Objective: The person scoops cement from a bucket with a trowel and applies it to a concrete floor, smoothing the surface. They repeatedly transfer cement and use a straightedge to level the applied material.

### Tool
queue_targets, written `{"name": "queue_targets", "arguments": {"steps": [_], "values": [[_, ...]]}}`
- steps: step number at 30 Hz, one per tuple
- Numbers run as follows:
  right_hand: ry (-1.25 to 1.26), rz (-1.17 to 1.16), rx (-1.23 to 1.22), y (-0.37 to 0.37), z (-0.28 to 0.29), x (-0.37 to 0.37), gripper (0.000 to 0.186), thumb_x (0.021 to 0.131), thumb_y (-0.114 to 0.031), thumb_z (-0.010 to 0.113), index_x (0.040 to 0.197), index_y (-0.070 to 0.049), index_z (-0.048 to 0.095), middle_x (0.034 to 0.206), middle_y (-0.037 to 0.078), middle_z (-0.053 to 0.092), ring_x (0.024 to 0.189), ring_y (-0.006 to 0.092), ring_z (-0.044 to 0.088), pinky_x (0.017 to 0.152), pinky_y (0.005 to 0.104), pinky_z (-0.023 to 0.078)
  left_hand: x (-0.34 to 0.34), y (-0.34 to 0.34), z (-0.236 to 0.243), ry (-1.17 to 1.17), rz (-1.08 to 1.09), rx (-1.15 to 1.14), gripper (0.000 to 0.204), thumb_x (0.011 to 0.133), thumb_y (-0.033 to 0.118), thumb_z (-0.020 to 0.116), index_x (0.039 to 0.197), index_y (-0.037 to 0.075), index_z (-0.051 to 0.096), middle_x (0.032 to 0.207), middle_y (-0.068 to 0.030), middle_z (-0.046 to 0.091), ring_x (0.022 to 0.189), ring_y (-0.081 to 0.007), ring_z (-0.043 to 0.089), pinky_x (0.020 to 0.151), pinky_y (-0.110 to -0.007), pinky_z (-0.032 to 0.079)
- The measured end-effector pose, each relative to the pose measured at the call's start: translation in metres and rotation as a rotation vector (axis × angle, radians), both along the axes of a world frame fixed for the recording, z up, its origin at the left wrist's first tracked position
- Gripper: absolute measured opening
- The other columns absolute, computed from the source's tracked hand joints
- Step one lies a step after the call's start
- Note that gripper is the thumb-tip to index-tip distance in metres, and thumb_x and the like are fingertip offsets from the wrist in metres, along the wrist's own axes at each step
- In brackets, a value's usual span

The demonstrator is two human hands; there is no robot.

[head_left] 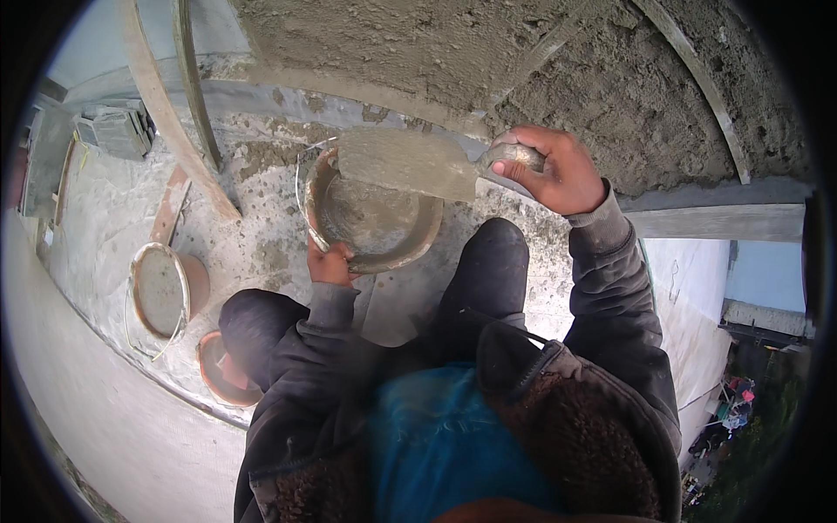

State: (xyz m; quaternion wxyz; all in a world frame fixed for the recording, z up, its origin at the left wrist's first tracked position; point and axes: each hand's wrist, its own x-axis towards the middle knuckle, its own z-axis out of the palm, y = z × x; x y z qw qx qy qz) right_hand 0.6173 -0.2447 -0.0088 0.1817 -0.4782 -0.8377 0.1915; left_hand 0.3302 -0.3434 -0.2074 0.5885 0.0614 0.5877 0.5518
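The fingers of the right hand (562, 170) were clamped around the rounded handle (521, 157) of a trowel (405, 163). Its long, flat blade, coated with grey mortar, pointed to the person's left; the long axis ran crosswise, the free end slightly farther from the body than the handle end. The blade lay above the far part of a bucket's (417, 250) mouth, though whether the two touched could not be told. The left hand (330, 263) had its fingers closed on the bucket's near-left rim. Grey mortar coated the bucket's inside. Beyond stood a wall (392, 44) covered in rough mortar. To the left, on the spattered floor (270, 253), stood a second bucket (195, 283) filled with grey matter, and an orange container (212, 383) beside the left knee (257, 327).
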Motion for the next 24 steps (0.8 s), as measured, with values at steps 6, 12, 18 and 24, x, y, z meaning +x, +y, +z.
{"name": "queue_targets", "arguments": {"steps": [6, 12, 18, 24], "values": [[-0.024, -0.201, -0.396, 0.104, 0.038, 0.045, 0.043, 0.091, -0.040, 0.070, 0.114, -0.004, 0.070, 0.078, 0.003, 0.064, 0.063, 0.0121, 0.057, 0.062, 0.0276, 0.047, -0.021, 0.004, -0.008, 0.075, -0.134, 0.036, 0.085, 0.073, -0.014, 0.041, 0.152, 0.018, 0.039, 0.091, -0.0007, 0.057, 0.066, -0.0092, 0.050, 0.051, -0.025, 0.046], [-0.080, -0.260, -0.035, 0.048, 0.238, 0.036, 0.037, 0.091, -0.028, 0.074, 0.111, 0.001, 0.067, 0.087, 0.006, 0.066, 0.078, 0.0158, 0.062, 0.071, 0.0311, 0.049, -0.015, 0.007, 0.071, 0.068, -0.130, 0.054, 0.083, 0.072, -0.013, 0.043, 0.152, 0.010, 0.039, 0.110, -0.0026, 0.059, 0.081, -0.0104, 0.052, 0.063, -0.023, 0.045], [-0.498, -0.085, -0.451, -0.001, 0.111, -0.012, 0.033, 0.085, -0.033, 0.071, 0.107, -0.009, 0.068, 0.104, 0.013, 0.070, 0.094, 0.0356, 0.068, 0.076, 0.0457, 0.055, 0.010, 0.014, 0.168, 0.158, -0.302, 0.148, 0.079, 0.072, -0.010, 0.044, 0.149, 0.005, 0.040, 0.122, -0.0052, 0.058, 0.095, -0.0121, 0.055, 0.075, -0.023, 0.047], [-0.511, -0.214, 0.010, -0.014, 0.071, -0.019, 0.027, 0.085, -0.030, 0.072, 0.106, -0.014, 0.070, 0.100, 0.004, 0.068, 0.089, 0.0237, 0.068, 0.074, 0.0405, 0.051, 0.033, 0.019, 0.238, 0.245, -0.283, 0.202, 0.076, 0.072, -0.008, 0.044, 0.148, 0.002, 0.040, 0.122, -0.0053, 0.059, 0.105, -0.0131, 0.055, 0.087, -0.023, 0.045]]}}
